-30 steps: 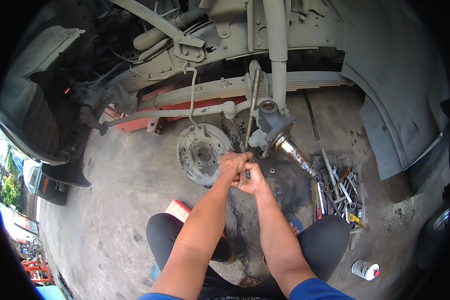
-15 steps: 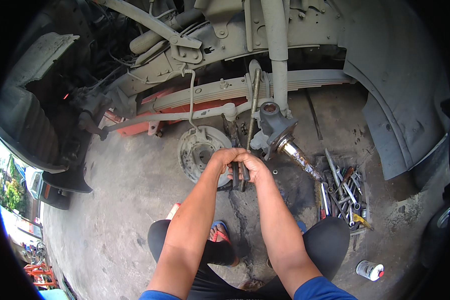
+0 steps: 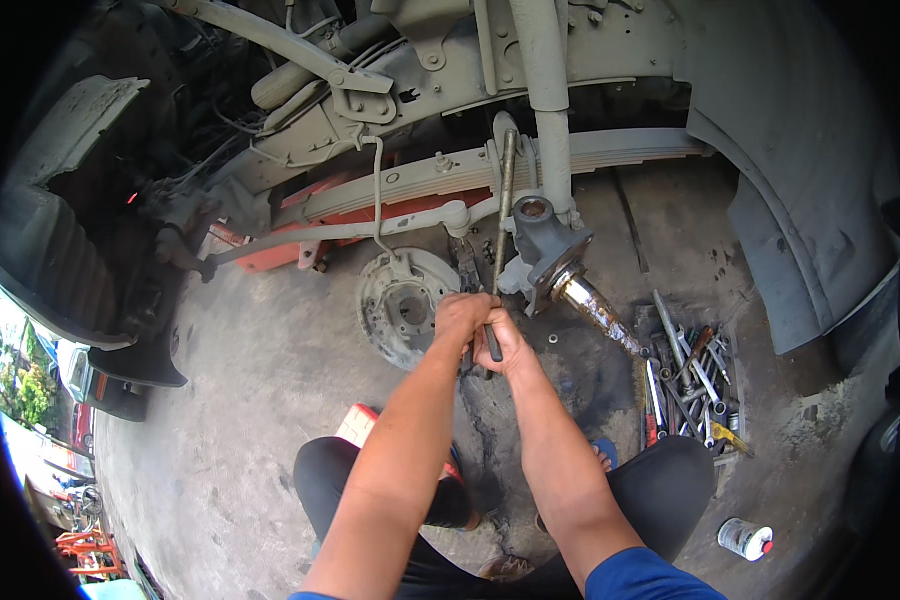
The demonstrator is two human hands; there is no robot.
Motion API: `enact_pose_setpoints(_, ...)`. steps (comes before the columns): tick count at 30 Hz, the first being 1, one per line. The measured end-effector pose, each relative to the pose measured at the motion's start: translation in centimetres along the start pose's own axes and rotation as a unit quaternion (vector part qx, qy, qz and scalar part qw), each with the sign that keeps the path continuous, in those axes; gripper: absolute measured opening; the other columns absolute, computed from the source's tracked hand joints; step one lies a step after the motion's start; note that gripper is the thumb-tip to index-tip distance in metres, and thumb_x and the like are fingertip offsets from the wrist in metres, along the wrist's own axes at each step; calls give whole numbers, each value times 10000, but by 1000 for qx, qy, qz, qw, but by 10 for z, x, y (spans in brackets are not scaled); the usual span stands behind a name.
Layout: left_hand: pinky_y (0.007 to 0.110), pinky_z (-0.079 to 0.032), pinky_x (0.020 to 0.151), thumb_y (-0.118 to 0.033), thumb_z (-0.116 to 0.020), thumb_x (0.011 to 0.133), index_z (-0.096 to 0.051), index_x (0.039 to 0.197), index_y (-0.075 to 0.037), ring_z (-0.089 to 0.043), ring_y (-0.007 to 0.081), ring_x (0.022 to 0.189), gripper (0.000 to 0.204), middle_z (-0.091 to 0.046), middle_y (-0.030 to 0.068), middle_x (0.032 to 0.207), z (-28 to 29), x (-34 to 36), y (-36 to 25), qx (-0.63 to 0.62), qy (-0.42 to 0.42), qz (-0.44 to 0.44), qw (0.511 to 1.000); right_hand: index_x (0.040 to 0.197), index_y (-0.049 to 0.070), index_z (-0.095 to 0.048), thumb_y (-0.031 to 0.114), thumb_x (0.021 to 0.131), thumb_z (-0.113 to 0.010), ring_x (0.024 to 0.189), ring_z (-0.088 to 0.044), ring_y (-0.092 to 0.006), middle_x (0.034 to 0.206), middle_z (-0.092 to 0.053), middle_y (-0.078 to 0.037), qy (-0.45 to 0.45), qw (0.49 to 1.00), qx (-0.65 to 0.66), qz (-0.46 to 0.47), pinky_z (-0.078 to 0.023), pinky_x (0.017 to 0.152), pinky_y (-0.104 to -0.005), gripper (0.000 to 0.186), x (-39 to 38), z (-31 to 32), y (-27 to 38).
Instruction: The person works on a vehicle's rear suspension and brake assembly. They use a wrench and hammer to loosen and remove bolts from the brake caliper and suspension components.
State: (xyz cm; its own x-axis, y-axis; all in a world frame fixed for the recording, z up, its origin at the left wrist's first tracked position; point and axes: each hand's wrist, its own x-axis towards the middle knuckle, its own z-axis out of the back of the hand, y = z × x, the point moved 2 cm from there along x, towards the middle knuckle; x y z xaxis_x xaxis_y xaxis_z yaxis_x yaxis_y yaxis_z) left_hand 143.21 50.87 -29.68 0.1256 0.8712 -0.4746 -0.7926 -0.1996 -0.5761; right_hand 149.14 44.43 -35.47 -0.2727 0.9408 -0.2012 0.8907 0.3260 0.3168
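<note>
My left hand and my right hand are closed close together in front of me. A dark bar-like handle sticks out below the right hand's fingers; the tool's other end is hidden. Above my hands a long metal rod rises toward the leaf spring, its lower part blocked by my hands, so I cannot tell whether they hold it too. Just right of it sits the steering knuckle with its greasy spindle. The round backing plate is left of my hands, near the floor.
A tray of wrenches and other tools lies on the concrete floor at the right, with a white can nearer me. A red jack extends beneath the vehicle. The shock absorber and a grey fender stand above and right.
My left hand has shifted slightly left and its grip has turned. Of the two dark handle ends that showed below my hands, only one shows now. My view has tilted a little.
</note>
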Motion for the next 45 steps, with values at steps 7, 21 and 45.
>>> enact_pose_setpoints(7,482,-489,505,-380,-764,805,-631,730,-41,-587,246,582,372,-629,103,788,-16,-16,12,-483,172,46,857,898,20,-635,175,864,-584,626,-613,-229,778,-670,-109,-264,833,-477,95,-448,554,-403,166,-2,-2,5)
enact_pose_setpoints(21,427,-479,446,-465,-780,760,-648,802,-54,-550,231,508,434,-601,100,675,-16,-12,25,-100,-6,69,993,822,57,-618,126,863,-571,570,-621,-225,703,-636,-73,-84,990,-116,21,-501,520,-364,93,-11,-11,-8)
enact_pose_setpoints(45,441,-465,1075,-631,-650,901,-459,1438,74,-602,411,1254,907,-613,332,1312,16,-129,81,253,33,-157,954,832,-18,-625,24,805,-628,581,-587,-205,703,-594,-94,-305,876,-360,-99,-489,491,-358,49,-135,88,-118)
